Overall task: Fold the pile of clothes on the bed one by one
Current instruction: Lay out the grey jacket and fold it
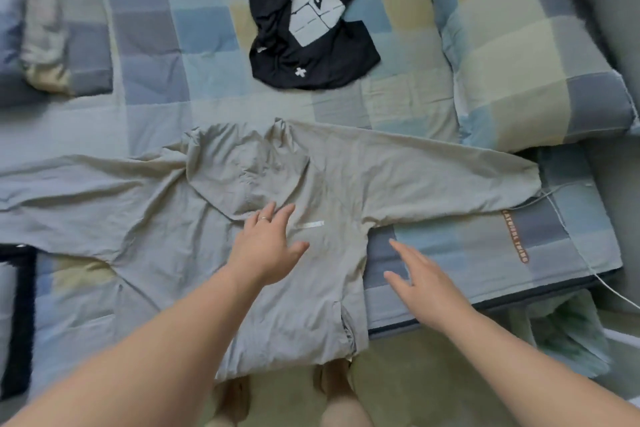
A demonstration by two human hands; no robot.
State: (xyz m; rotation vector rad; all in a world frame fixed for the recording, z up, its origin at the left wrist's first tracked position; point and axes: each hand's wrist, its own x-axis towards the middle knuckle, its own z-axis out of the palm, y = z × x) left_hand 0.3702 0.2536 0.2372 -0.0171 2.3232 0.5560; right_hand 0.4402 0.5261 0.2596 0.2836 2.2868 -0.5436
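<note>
Two garments lie on the checked blue, grey and yellow bed sheet [467, 246]. One is a pale grey-beige hooded jacket of thin crinkled fabric [173, 204], spread flat across the near part of the sheet with both sleeves stretched out sideways. Its hood [242, 170] is folded down over the upper back, and its hem hangs over the bed edge. The other is a crumpled black T-shirt with a pale printed panel [277, 45], which lies beyond the jacket, well apart from it.

The left hand [268, 246] lies on the middle of the jacket, just below the hood, with fingers straight and spread. One finger carries a thin ring. A short pale strip [310, 224] on the jacket sits just right of the fingertips.

The right hand [420, 284] is over the sheet just right of the jacket body, below the right sleeve, fingers extended and slightly parted. Contact with the sheet cannot be determined.

A checked pillow [519, 62] lies beyond the jacket's right sleeve. A folded checked quilt [62, 55] lies beyond its left sleeve.
</note>
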